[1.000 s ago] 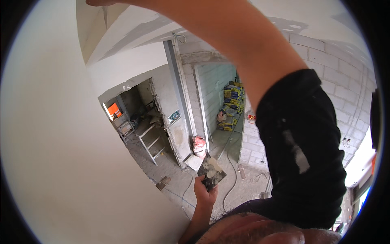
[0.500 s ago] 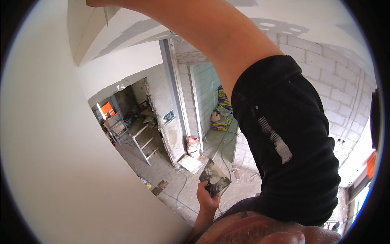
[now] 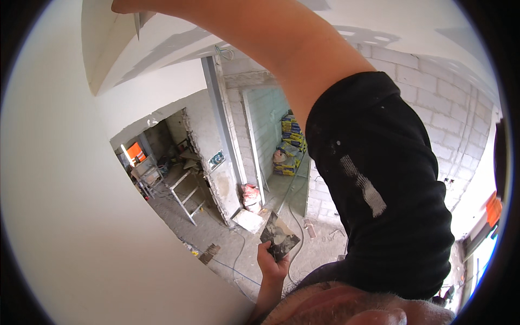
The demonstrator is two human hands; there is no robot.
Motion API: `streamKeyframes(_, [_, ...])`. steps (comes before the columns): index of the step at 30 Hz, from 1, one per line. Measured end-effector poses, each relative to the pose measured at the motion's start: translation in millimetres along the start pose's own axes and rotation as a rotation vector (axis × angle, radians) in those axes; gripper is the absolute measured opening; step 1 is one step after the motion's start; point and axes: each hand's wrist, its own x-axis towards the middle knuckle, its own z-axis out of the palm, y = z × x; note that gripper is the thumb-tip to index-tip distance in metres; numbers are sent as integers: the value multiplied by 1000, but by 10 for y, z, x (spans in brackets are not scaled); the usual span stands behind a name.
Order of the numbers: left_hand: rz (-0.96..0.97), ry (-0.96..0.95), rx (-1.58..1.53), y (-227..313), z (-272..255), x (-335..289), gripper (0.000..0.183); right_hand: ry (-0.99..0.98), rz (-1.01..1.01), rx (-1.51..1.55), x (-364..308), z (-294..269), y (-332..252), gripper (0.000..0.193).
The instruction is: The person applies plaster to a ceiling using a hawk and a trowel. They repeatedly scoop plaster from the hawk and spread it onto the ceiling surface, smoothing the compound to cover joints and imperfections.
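Overhead and to the left, smooth white plastered wall [image 3: 70, 227] curving up into a pale ceiling [image 3: 411, 27] with broad strips of lighter filler across it. Far below, grey dusty concrete floor [image 3: 216, 233], seen from well above. Beyond that, bare grey block wall [image 3: 428, 97] on the right, rough unplastered doorway [image 3: 162, 151] on the left, grey metal post [image 3: 219, 119] between them.

Counted: one small metal step stand [image 3: 187, 197] on the floor near the doorway; one stack of yellow and blue sacks [image 3: 290, 143] against the far wall; one red and white bag [image 3: 251, 195] at the foot of the post; one thin cable [image 3: 233, 260] trailing over the floor; one flat pale board [image 3: 248, 221] lying just beside the bag.

Left hand [image 3: 271, 262] low in the middle, fingers closed round the handle of a flat square metal plastering hawk smeared with grey filler [image 3: 279, 237], held tilted above the floor. Right hand [image 3: 127, 6] raised to the top edge at the ceiling, mostly cut off, a thin pale blade edge [image 3: 136, 24] showing just below it; grip there cannot be told. Black short sleeve flecked with white [image 3: 379, 184] on the raised arm.
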Motion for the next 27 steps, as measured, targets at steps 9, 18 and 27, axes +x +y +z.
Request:
streamKeyframes(9, [-43, -69, 27, 40, -7, 14, 19, -4, 41, -70, -395, -327, 378, 27])
streamKeyframes(18, [-2, -85, 29, 13, 76, -23, 14, -16, 103, -136, -1203, -799, 787, 23])
streamKeyframes(27, [-14, -124, 23, 32, 89, -8, 13, -53, 184, -213, -1934, -1293, 1115, 19])
